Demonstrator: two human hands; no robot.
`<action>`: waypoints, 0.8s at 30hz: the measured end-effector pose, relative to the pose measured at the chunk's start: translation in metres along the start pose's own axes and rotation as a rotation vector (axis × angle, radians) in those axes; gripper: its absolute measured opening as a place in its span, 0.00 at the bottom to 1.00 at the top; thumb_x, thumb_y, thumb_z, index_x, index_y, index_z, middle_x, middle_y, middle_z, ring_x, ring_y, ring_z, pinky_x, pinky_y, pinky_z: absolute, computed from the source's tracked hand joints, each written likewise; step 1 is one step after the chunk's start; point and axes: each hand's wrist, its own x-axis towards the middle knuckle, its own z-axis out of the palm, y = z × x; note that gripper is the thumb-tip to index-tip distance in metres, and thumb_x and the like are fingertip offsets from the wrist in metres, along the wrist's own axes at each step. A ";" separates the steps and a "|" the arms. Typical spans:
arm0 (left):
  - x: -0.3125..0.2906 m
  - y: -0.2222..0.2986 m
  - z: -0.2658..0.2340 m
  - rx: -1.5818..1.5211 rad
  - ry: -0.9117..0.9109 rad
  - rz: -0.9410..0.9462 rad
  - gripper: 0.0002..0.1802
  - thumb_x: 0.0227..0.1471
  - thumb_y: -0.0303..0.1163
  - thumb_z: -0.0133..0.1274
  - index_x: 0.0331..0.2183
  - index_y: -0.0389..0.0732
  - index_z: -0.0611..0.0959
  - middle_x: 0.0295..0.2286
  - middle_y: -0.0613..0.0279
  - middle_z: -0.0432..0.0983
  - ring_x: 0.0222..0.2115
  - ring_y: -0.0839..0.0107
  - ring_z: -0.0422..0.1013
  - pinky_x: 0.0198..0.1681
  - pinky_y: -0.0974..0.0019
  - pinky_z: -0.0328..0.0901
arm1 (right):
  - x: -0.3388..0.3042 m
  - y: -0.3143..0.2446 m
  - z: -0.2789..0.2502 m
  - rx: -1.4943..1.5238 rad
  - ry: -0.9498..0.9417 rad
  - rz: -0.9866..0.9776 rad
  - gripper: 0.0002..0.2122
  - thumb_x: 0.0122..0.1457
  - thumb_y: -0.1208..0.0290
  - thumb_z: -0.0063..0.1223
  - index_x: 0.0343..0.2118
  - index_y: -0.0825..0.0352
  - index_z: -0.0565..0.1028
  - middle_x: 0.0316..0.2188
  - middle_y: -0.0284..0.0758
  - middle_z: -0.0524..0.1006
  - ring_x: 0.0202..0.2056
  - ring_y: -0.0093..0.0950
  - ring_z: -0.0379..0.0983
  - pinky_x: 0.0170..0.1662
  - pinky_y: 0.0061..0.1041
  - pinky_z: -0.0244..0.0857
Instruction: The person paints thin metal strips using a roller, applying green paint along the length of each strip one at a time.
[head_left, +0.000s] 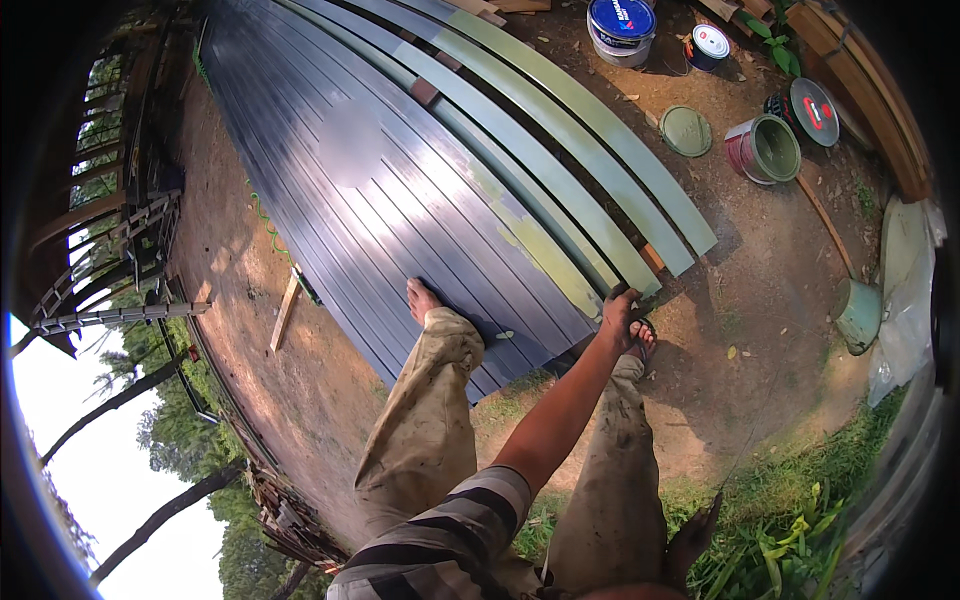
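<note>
A right hand (692, 545) is seen at the lower edge, dark and blurred; whether it is clenched or released cannot be told. The left hand (618, 312) is stretched forward and closed on the near end of a green-painted plank (560, 262), at the near right corner of the row of grey planks (370, 190) laid on the dirt ground (760, 300). A bare foot (421, 296) is set on the grey planks' near edge. Farther off, an open green paint can (768, 148) and a loose lid (686, 131) are placed by the planks' right edge.
</note>
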 end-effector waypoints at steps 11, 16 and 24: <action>-0.041 -0.024 -0.039 0.894 -0.033 -0.014 0.13 0.56 0.36 0.57 0.37 0.36 0.84 0.38 0.53 0.84 0.39 0.56 0.80 0.46 0.54 0.72 | 0.003 -0.011 -0.003 0.001 -0.026 0.029 0.27 0.71 0.77 0.41 0.73 0.65 0.58 0.25 0.26 0.65 0.25 0.17 0.54 0.28 0.21 0.54; -0.047 -0.059 -0.063 -0.364 0.167 -0.236 0.10 0.56 0.29 0.50 0.41 0.40 0.77 0.51 0.58 0.76 0.55 0.62 0.71 0.60 0.54 0.65 | -0.001 0.002 0.001 0.076 0.020 -0.028 0.26 0.73 0.74 0.41 0.73 0.62 0.58 0.20 0.21 0.60 0.21 0.12 0.52 0.24 0.19 0.48; -0.007 -0.062 -0.061 -0.945 0.396 -0.072 0.14 0.49 0.22 0.49 0.41 0.32 0.71 0.46 0.51 0.72 0.52 0.54 0.70 0.56 0.50 0.71 | -0.004 -0.004 0.000 0.076 -0.015 0.075 0.27 0.71 0.74 0.44 0.73 0.61 0.59 0.19 0.23 0.61 0.22 0.15 0.55 0.25 0.21 0.52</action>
